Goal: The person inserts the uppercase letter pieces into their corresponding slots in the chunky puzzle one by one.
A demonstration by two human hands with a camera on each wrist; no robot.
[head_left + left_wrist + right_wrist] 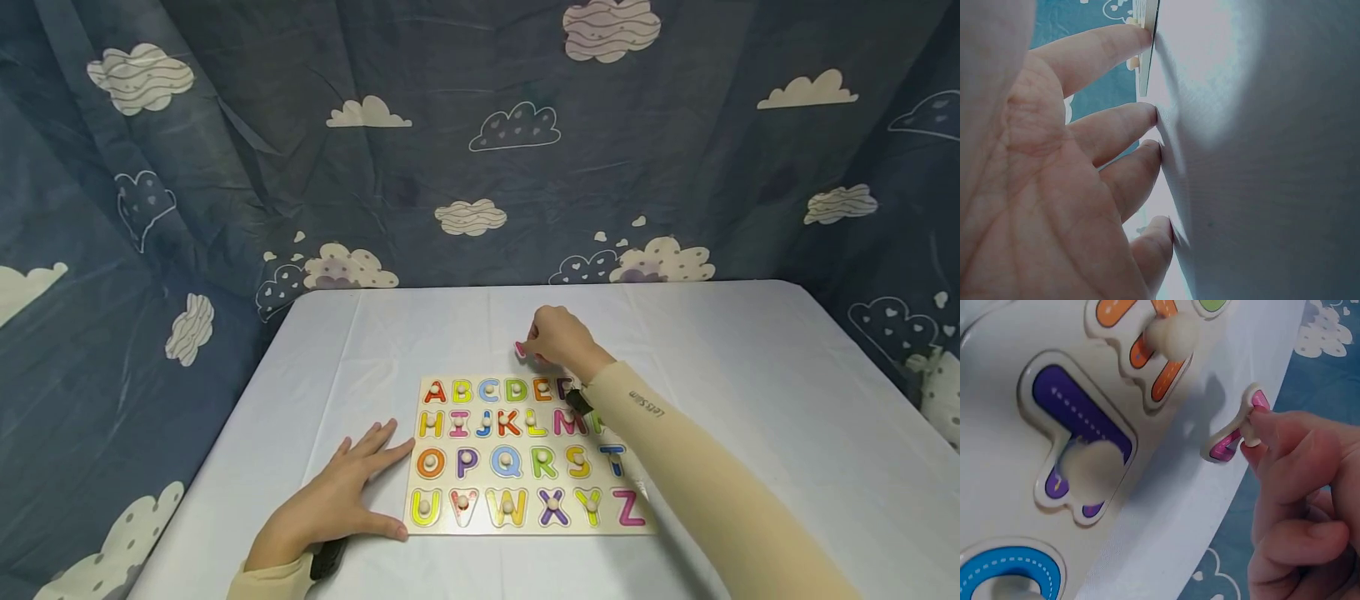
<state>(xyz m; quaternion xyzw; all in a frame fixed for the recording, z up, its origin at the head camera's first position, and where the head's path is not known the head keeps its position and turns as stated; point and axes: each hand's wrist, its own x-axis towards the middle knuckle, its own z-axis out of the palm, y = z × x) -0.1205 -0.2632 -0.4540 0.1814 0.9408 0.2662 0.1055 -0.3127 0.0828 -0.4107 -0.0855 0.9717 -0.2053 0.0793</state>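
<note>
My right hand [564, 340] is above the table just past the far edge of the letter board [480, 527]. Its thumb and fingertips pinch the knob of a pink letter piece [1225, 445], lifted clear of the board. The piece is tilted and partly covered by fingers; which letter it is, I cannot tell for certain. My left hand [337, 500] lies at the board's left side with fingers spread, index finger and thumb touching its edge. In the left wrist view, other fingertips [1147, 115] rest on the white cloth.
Knobbed letters fill most of the board, such as the purple F [1082, 406] and orange E [1163, 384]. The magenta Z place [628, 507] shows no knob. My right forearm covers the board's upper right part. A white cloth [420, 333] covers the table; a cloud-patterned curtain [420, 183] hangs behind.
</note>
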